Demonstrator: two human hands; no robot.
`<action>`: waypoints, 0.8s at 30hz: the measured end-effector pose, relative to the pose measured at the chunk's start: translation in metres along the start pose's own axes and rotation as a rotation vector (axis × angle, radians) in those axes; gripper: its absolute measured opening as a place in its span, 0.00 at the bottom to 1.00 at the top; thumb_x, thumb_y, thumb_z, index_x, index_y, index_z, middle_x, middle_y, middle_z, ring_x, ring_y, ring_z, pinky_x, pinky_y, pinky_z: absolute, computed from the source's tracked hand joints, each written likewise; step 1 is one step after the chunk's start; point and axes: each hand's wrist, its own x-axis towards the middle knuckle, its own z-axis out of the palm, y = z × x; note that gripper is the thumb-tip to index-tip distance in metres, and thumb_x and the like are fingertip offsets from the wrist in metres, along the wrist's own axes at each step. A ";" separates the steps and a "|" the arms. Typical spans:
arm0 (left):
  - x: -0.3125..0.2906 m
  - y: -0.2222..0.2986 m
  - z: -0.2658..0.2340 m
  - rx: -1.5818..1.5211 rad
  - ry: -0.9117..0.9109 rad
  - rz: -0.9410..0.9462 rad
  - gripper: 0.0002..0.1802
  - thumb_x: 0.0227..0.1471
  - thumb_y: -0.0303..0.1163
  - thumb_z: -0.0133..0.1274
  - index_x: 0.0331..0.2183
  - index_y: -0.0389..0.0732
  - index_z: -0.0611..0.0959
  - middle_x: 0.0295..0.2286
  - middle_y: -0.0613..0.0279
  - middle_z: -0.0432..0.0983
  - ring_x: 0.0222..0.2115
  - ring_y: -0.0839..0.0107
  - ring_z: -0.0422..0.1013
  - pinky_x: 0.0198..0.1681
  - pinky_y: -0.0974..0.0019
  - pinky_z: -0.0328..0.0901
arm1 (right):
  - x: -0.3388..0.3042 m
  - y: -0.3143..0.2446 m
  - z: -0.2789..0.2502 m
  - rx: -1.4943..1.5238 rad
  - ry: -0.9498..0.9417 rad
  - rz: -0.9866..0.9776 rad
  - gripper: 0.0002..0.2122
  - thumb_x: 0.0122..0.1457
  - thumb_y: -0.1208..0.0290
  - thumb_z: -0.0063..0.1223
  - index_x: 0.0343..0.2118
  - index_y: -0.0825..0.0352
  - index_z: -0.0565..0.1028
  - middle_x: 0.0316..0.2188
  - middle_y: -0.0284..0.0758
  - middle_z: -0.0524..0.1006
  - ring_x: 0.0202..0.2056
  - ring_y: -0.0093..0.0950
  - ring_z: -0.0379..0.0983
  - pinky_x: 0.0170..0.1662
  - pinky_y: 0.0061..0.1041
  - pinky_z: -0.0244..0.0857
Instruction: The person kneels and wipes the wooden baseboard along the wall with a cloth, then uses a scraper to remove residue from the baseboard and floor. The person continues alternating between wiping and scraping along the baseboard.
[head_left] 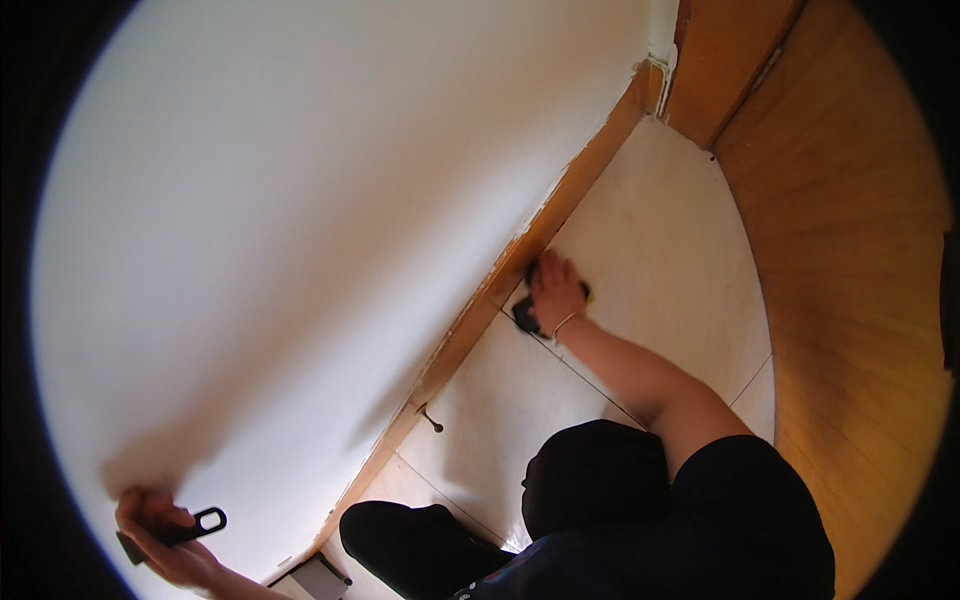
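Observation:
Low on the left, my left hand is closed around a dark flat tool with an oval hole in its handle end, like a scraper. The fingers are close to the white wall, and a short grey end sticks out below the palm. My right hand reaches down to the floor by the wooden skirting board. It is wrapped over a black tool with a bit of yellow at its edge. The hand covers most of that tool, so its kind is not clear.
A small doorstop juts from the skirting. The wooden door stands at the right, with a wooden frame at the far corner. Rough paint edges run above the skirting. A grey box-like thing lies at the lower edge, near my knees.

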 end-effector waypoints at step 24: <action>0.000 0.014 0.009 0.013 -0.086 0.056 0.24 0.60 0.46 0.31 0.33 0.37 0.74 0.19 0.64 0.70 0.12 0.82 0.60 0.19 0.82 0.55 | 0.022 -0.035 -0.039 0.751 0.918 0.273 0.21 0.47 0.75 0.52 0.43 0.75 0.62 0.48 0.56 0.60 0.48 0.51 0.57 0.51 0.43 0.54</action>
